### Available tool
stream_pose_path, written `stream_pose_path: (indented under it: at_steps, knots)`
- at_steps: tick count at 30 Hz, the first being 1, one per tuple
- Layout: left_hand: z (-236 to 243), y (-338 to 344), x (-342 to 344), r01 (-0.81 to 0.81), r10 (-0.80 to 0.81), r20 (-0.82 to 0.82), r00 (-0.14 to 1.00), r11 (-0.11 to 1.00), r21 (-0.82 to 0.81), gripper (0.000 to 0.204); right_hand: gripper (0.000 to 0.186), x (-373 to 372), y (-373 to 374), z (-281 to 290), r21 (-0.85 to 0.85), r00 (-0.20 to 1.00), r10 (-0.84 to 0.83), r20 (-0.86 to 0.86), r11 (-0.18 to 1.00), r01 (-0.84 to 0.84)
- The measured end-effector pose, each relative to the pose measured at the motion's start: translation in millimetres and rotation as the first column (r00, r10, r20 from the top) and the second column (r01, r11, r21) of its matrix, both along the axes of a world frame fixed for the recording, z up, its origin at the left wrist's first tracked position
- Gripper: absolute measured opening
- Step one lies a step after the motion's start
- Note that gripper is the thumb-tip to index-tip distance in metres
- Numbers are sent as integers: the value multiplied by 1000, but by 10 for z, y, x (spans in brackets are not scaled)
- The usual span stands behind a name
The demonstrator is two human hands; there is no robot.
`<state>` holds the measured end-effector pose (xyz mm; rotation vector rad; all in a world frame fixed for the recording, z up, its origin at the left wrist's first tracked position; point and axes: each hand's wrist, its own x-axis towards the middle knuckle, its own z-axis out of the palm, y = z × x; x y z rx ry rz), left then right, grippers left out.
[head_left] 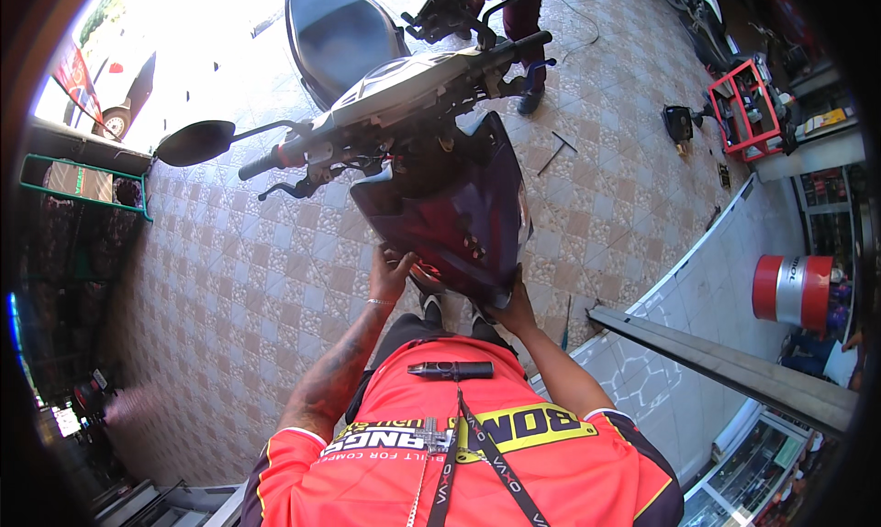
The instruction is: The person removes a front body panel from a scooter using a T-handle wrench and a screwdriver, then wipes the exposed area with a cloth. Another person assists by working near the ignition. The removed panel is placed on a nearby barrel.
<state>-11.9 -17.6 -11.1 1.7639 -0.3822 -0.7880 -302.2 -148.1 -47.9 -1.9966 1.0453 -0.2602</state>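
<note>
In front of me is a motor scooter with a black seat and a wide handlebar. Its glossy dark maroon front fairing is tilted toward me, its lower end near my waist. My left hand grips the fairing's lower left edge, thumb on the outer face and some fingers behind it. At the lower right edge my right hand holds the same panel, its fingers partly hidden by it. Whether the fairing is still fixed to the scooter I cannot tell.
A T-shaped wrench lies on the tiled floor to the right. Beyond it stand a red-framed tool cart and a red-and-white drum. Another person's leg shows behind the handlebar. A mirror sticks out left.
</note>
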Motion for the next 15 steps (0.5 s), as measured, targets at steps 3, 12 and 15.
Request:
stream_pose_path:
  at_steps: [3, 12, 15]
  knots:
    - [-66, -13, 22, -9, 9, 20, 1000, 1000, -13, 48, 131, 81, -81, -99, 80, 999, 24, -39, 997, -21]
    - [15, -70, 69, 6, -5, 36, 999, 1000, -30, 28, 115, 239, -418, 13, 183, 968, 41, -248, 983, 6]
    - [-17, -57, 86, 31, -31, 84, 996, 999, 7, 23, 82, 456, -892, 477, -28, 964, -142, -224, 990, 139]
